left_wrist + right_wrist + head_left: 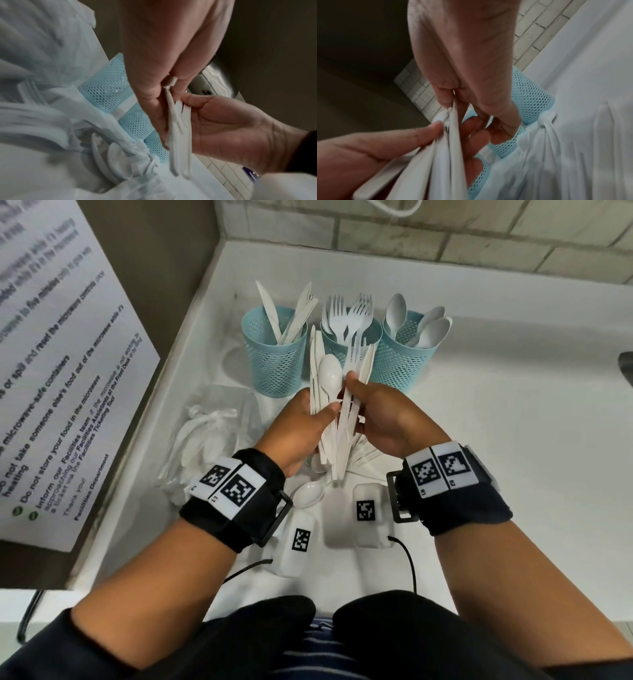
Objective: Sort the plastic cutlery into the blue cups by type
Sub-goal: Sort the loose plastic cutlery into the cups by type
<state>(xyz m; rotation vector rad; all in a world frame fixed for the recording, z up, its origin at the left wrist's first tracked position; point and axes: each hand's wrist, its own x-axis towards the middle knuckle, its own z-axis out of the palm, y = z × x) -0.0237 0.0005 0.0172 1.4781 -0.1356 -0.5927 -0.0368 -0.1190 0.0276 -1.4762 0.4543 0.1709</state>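
Observation:
Three blue mesh cups stand in a row at the back: the left cup (274,354) holds knives, the middle cup (351,337) forks, the right cup (407,357) spoons. My left hand (308,419) grips a mixed bundle of white cutlery (329,385) upright in front of the middle cup, thumb across its front. A spoon bowl shows at the bundle's top. My right hand (366,402) pinches the fork and knives on the bundle's right side. In the left wrist view the handles (173,121) hang between both hands. The right wrist view shows fingers (447,100) on a handle (454,135).
A loose white spoon (308,494) lies on the white counter (496,440) below my hands. A clear plastic bag with more cutlery (212,433) lies at the left. Two white marker boxes (368,515) with cables sit near the front edge. A posted notice (61,371) covers the left wall.

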